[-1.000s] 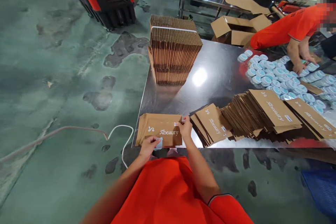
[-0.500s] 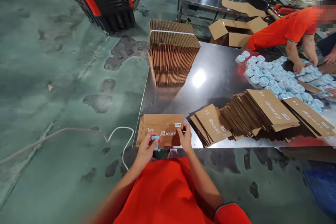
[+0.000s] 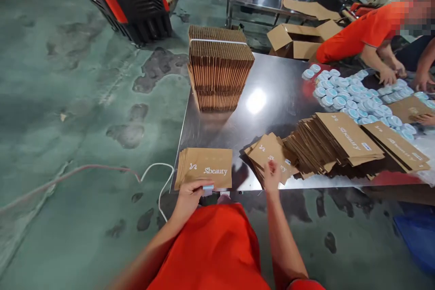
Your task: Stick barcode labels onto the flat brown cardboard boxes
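A: Grip?
B: My left hand (image 3: 188,195) is pinched, thumb and fingers closed on a light-blue strip (image 3: 208,188) at the left stack (image 3: 212,161)'s near edge. My right hand (image 3: 273,176) is half curled over the middle pile (image 3: 261,148); can't tell if it holds anything.
A: Which way do they point?
B: Strip's long axis runs left-right. Left stack too, along the near edge of the steel table (image 3: 246,133), print upright to me. Middle pile's top carton sits skewed, print slanting down to the right.
A: Delta?
B: Right hand is off the left stack's right edge, now over the middle pile. Top carton there has a new angle.
A: Further out?
B: Strapped bundle (image 3: 219,70) beyond the left stack. To the right, the big carton pile (image 3: 346,138), round packs (image 3: 360,99) behind it, then an orange-shirted co-worker (image 3: 360,31).
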Demonstrator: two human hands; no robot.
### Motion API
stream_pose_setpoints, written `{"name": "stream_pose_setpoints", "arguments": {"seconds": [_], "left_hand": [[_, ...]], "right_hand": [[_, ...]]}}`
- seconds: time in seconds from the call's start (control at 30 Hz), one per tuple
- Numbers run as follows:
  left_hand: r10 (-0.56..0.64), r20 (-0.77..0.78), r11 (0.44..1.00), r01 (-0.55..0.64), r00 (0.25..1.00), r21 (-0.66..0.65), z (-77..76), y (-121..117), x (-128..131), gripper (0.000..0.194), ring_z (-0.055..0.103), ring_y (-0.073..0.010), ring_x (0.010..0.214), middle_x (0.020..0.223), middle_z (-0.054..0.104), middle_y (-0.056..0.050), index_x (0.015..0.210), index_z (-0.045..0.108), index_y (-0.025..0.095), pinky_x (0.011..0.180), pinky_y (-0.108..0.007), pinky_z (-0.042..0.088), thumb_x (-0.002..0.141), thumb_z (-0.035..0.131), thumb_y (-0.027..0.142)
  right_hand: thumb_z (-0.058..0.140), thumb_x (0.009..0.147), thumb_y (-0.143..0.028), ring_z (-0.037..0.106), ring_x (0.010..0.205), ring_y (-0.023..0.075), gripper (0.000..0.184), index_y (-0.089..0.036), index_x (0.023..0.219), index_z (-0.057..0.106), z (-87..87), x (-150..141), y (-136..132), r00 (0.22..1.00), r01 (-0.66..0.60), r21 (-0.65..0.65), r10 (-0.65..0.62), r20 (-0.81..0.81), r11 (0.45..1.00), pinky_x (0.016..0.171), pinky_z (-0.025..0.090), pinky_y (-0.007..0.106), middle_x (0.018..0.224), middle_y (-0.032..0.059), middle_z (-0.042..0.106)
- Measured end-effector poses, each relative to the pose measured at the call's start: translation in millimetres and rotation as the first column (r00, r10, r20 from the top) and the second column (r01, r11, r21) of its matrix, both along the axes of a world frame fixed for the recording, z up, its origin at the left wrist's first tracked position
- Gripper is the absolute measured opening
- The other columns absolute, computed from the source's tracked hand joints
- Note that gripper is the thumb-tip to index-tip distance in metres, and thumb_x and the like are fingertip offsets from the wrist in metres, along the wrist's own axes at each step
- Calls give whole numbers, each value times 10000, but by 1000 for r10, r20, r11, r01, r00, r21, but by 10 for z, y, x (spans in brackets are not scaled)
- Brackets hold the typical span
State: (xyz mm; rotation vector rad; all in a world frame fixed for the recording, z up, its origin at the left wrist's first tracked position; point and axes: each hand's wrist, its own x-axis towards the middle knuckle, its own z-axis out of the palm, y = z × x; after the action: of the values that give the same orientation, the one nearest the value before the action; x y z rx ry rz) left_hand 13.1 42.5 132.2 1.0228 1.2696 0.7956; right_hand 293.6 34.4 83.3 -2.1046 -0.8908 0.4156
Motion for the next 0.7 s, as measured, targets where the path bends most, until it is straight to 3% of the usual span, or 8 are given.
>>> {"name": "stream_pose_setpoints", "arguments": {"seconds": [0.07,0.1,0.17,0.23,0.4,0.57,0.7], "left_hand": [[-46,20,998,45,999,50,59,1,11,221,630,-275,1018,974,736,-68,751,757,212,907,-381,478,629,572,220],[-62,46,996,59,997,64,86,1,15,228,612,-272,1063,1024,726,-67,777,760,214,931,-376,466,646,573,216],[-69,89,995,62,994,78,127,0,22,234,584,-264,1120,1091,707,-73,835,758,210,966,-370,448,699,571,247],[-61,77,995,55,995,80,142,-4,32,235,574,-261,1141,1108,700,-88,848,751,199,994,-368,430,734,578,310],[20,40,1000,-19,999,-24,51,-26,60,343,649,-243,986,1091,694,-93,933,670,192,879,-361,503,628,664,348],[-6,6,1000,6,1000,-12,-64,-49,33,207,618,-252,1024,1104,685,-105,714,646,194,882,-336,476,642,655,388],[-26,-62,999,28,998,25,-85,-45,16,226,597,-190,706,727,666,-31,693,635,196,672,-278,467,706,594,417]], "right_hand": [[533,771,-431,626,823,192,287,-195,915,614,26,-526,14,968,-202,20,203,-145,979,716,510,311,907,67,657],[539,782,-408,627,830,184,267,-200,929,619,55,-761,15,910,-313,71,321,-262,947,702,508,293,917,61,659],[546,802,-377,623,823,173,237,-206,948,621,146,-1113,1,795,-417,156,443,-416,895,667,501,269,932,58,659],[539,825,-365,618,790,162,214,-206,947,616,262,-1291,-30,710,-443,212,486,-510,871,650,493,261,915,54,659],[607,796,-346,581,699,138,179,-214,916,624,476,-1309,-81,585,-552,296,615,-528,779,639,484,256,829,19,628],[621,786,-329,543,685,139,138,-211,713,628,544,-1285,-67,604,-608,271,656,-452,747,618,465,253,755,9,587],[611,781,-281,536,668,133,114,-206,698,629,580,-1316,-79,651,-606,244,648,-396,758,622,443,245,716,3,582]]}}
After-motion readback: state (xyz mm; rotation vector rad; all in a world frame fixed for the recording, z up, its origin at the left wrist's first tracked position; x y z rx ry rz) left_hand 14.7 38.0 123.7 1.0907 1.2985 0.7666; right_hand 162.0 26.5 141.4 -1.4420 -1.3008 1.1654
